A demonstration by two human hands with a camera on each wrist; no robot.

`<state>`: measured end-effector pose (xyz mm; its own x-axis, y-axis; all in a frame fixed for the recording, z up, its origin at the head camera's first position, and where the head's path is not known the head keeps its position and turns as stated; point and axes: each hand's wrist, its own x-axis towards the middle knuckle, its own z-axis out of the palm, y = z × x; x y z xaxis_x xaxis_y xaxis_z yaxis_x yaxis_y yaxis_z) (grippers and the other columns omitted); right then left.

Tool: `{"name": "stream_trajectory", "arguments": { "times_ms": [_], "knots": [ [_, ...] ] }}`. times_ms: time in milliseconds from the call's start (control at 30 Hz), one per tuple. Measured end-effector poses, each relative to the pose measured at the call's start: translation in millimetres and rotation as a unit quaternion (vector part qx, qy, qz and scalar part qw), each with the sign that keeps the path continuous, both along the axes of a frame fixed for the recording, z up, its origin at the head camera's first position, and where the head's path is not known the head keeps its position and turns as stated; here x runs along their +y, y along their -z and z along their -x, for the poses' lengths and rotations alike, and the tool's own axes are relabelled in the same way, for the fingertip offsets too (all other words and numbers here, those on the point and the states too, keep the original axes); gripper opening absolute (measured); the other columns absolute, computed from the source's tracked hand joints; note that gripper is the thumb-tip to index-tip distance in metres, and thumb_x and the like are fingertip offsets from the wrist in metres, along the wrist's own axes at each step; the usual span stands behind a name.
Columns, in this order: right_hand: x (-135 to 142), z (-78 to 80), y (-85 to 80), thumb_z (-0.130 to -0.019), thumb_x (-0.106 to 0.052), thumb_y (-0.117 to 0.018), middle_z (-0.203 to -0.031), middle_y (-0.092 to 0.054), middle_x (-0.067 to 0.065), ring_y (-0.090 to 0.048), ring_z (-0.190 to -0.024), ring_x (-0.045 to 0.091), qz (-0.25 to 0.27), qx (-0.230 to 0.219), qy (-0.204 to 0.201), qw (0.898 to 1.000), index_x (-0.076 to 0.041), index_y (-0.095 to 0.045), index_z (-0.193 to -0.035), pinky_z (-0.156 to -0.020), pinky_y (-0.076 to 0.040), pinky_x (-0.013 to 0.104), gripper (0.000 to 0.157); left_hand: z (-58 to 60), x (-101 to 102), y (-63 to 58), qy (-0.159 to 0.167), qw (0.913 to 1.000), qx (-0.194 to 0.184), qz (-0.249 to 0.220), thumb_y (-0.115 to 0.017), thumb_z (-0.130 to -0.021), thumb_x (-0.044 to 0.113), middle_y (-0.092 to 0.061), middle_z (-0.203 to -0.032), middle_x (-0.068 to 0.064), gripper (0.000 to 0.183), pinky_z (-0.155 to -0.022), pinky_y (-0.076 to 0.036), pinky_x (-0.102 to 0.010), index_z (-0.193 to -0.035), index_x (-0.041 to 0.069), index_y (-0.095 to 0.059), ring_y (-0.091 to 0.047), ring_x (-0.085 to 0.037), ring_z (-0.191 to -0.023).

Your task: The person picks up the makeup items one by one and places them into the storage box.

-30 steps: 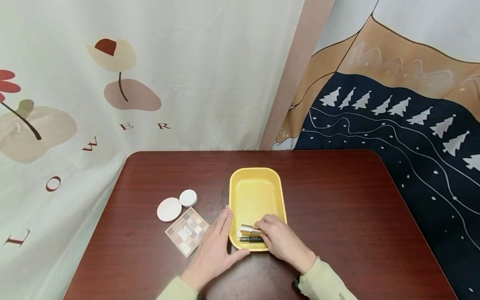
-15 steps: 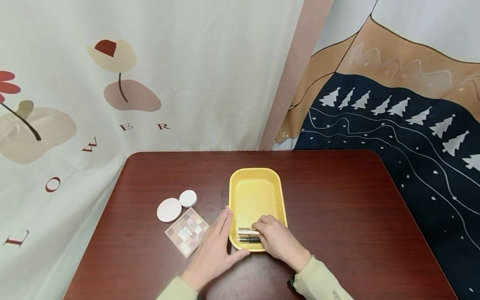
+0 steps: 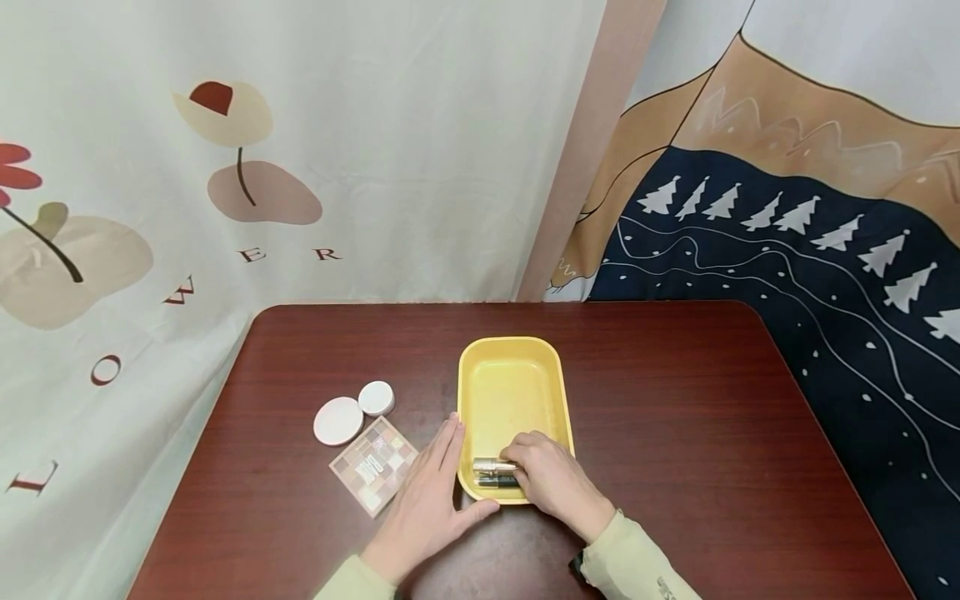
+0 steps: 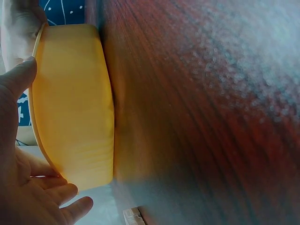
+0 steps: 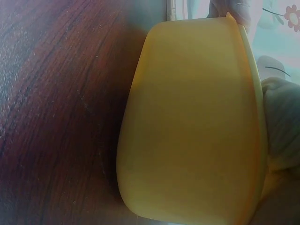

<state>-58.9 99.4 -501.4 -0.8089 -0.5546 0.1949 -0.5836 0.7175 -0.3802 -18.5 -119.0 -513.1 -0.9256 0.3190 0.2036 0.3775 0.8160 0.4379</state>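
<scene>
In the head view, a deep yellow tray [image 3: 510, 400] sits near the table's middle. My right hand [image 3: 557, 482] reaches over its right rim and pinches the right end of a shiny gold lipstick tube [image 3: 487, 466]. The tube lies crosswise, close beside a dark slim tube [image 3: 497, 481] at the tray's near end; the hand covers the right ends of both. My left hand [image 3: 427, 500] rests along the tray's left side with straight fingers, its thumb at the near rim. In the left wrist view, its fingertips [image 4: 70, 190] touch the tray's outer wall [image 4: 75, 108].
Left of my left hand lies a square checkered palette [image 3: 372, 465]. Behind it are a round white compact [image 3: 338, 421] and a smaller white jar [image 3: 377, 397]. Dark red tabletop [image 3: 675, 417] stretches to the right, and printed curtains [image 3: 420, 150] hang at the table's far edge.
My right hand has shifted slightly left and toward me with the lipstick tube, which now lies straighter and closer to the dark tube. My left hand and the tray have stayed put.
</scene>
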Motion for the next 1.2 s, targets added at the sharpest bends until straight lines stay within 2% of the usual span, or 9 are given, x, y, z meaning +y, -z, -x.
{"name": "stream_trajectory", "arguments": {
  "times_ms": [400, 600, 733, 867, 1033, 1200],
  "knots": [
    [0, -0.5, 2.4, -0.085, -0.001, -0.079, -0.089, -0.070, -0.001, -0.065, -0.083, 0.015, -0.001, 0.001, 0.009, 1.000, -0.010, -0.078, -0.096, -0.074, -0.057, 0.032, 0.015, -0.1, 0, -0.8, -0.003, 1.0000, -0.007, 0.000, -0.068, -0.084, 0.073, -0.030, -0.167, -0.016, 0.111, -0.114, -0.041, -0.053, -0.161, 0.002, -0.032, -0.039, -0.031, -0.149],
    [5, -4.0, 5.7, -0.083, 0.002, -0.075, -0.090, -0.069, 0.001, -0.064, -0.084, 0.016, 0.059, 0.062, 0.003, 0.996, -0.007, -0.076, -0.094, -0.076, -0.056, 0.034, 0.015, -0.2, 0, -0.7, -0.003, 0.9999, -0.010, 0.002, -0.066, -0.084, 0.075, -0.030, -0.168, -0.016, 0.111, -0.115, -0.041, -0.052, -0.160, 0.001, -0.032, -0.038, -0.031, -0.150],
    [12, -8.5, 7.1, -0.082, 0.000, -0.079, -0.097, -0.069, 0.002, -0.066, -0.092, 0.019, 0.097, 0.110, 0.017, 0.989, -0.005, -0.076, -0.097, -0.080, -0.057, 0.036, 0.016, 0.1, 1, -0.7, -0.004, 0.9999, -0.013, 0.001, -0.067, -0.084, 0.074, -0.029, -0.168, -0.014, 0.110, -0.115, -0.040, -0.052, -0.160, 0.002, -0.033, -0.038, -0.031, -0.150],
    [19, -12.3, 8.5, -0.080, -0.004, -0.082, -0.109, -0.069, 0.008, -0.066, -0.106, 0.027, 0.111, 0.141, 0.050, 0.983, -0.003, -0.074, -0.104, -0.090, -0.057, 0.042, 0.026, 0.2, 1, -1.1, -0.004, 0.9999, -0.014, 0.001, -0.070, -0.084, 0.071, -0.029, -0.168, -0.014, 0.110, -0.115, -0.040, -0.052, -0.160, 0.002, -0.033, -0.038, -0.031, -0.150],
    [27, -13.8, 11.6, -0.075, -0.005, -0.084, -0.125, -0.066, 0.018, -0.062, -0.122, 0.039, 0.118, 0.162, 0.074, 0.977, 0.002, -0.071, -0.111, -0.101, -0.052, 0.051, 0.039, 0.1, 1, -1.9, -0.001, 0.9999, -0.015, -0.004, -0.075, -0.082, 0.067, -0.030, -0.168, -0.016, 0.111, -0.116, -0.039, -0.053, -0.160, 0.001, -0.032, -0.037, -0.031, -0.151],
    [33, -15.4, 14.5, -0.073, -0.007, -0.085, -0.133, -0.063, 0.023, -0.058, -0.128, 0.043, 0.120, 0.169, 0.088, 0.974, 0.006, -0.069, -0.114, -0.099, -0.053, 0.051, 0.047, -0.4, 1, -1.7, 0.000, 0.9998, -0.018, -0.005, -0.075, -0.082, 0.066, -0.030, -0.168, -0.016, 0.111, -0.116, -0.039, -0.054, -0.160, 0.001, -0.032, -0.036, -0.031, -0.152]
  ]
}}
